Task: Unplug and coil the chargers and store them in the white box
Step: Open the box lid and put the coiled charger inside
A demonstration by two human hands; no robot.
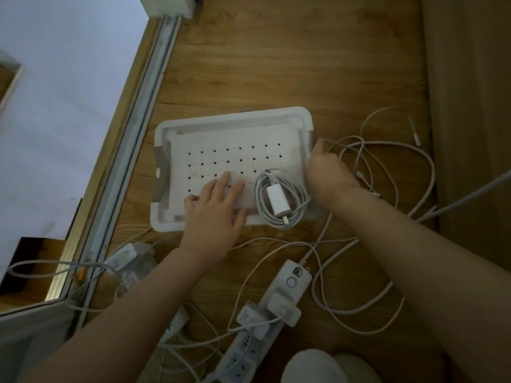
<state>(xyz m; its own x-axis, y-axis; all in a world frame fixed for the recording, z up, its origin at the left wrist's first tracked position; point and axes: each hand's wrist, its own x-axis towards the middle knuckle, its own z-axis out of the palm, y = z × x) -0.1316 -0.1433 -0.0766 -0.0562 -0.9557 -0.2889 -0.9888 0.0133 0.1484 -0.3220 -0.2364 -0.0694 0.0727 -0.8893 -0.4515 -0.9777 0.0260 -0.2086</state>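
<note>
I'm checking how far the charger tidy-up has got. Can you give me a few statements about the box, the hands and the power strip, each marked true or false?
1. One coiled charger lies in the white box. True.
2. The left hand rests flat, palm down, inside the box. True.
3. The power strip has nothing plugged in. False: at least two adapters sit in it.
4. The right hand is on the power strip. False: it is at the box's right edge, by loose cables.
</note>
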